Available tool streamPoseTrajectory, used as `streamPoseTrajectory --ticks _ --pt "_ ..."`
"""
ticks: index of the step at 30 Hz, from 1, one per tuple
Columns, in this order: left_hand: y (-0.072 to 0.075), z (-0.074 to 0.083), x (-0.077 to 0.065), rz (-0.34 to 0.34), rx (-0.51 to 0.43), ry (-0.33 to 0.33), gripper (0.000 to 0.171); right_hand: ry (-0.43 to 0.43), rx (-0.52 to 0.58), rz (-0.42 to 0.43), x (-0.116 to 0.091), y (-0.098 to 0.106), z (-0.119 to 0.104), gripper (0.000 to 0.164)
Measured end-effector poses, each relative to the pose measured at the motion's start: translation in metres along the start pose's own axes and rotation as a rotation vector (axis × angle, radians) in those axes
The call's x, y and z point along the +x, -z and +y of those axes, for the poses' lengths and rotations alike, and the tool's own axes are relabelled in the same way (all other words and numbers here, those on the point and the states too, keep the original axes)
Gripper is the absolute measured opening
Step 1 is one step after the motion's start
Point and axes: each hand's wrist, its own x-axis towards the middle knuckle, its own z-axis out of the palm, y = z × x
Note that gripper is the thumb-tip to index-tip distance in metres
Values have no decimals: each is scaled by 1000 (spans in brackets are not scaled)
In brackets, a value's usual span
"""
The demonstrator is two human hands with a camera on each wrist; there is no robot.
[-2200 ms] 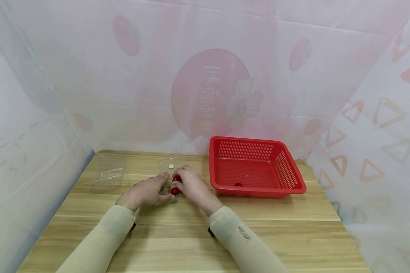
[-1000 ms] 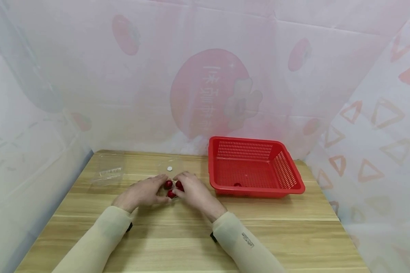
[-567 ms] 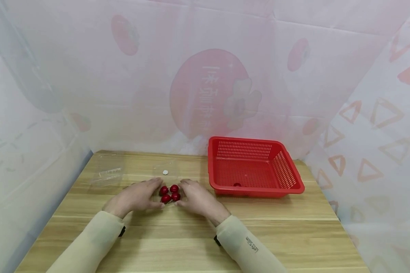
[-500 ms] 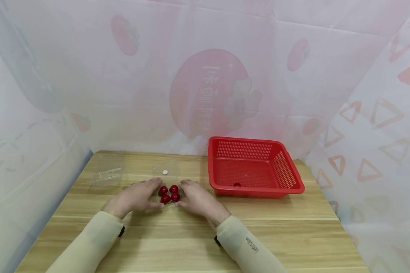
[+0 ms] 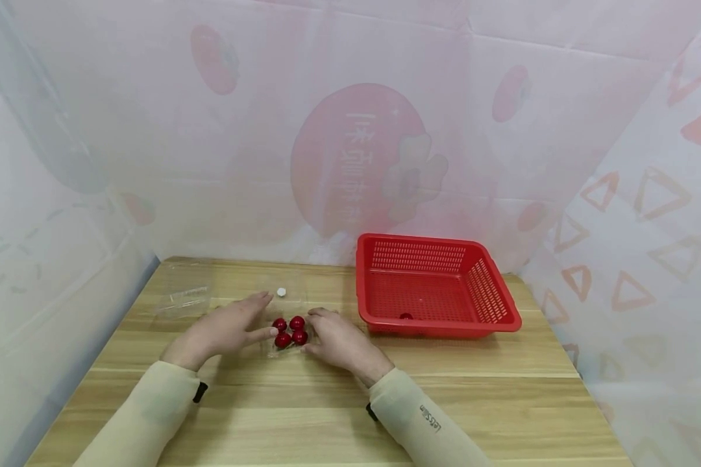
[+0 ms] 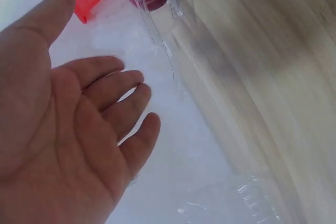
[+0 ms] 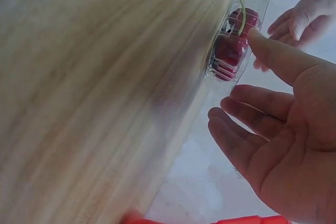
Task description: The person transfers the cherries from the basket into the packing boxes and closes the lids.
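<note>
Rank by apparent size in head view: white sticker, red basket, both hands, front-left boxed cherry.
1. Red basket
2. Left hand and right hand: too alike to rank
3. Front-left boxed cherry
4. White sticker

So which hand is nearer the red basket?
Right: the right hand is left of the red basket; the left hand is farther left, beyond the cherries.

Both hands [image 5: 219, 331] [image 5: 344, 344] (fingers [image 6: 113, 90] loose) face inward.
</note>
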Motion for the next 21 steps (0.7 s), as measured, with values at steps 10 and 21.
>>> streamPoseTrajectory --ticks 10,21 --pt "2 -21 15 165 -135 77 78 15 -26 19 1 1 -2 48" --pt "-3 -38 31 129 -288 212 83 9 -18 17 2 3 -4 51"
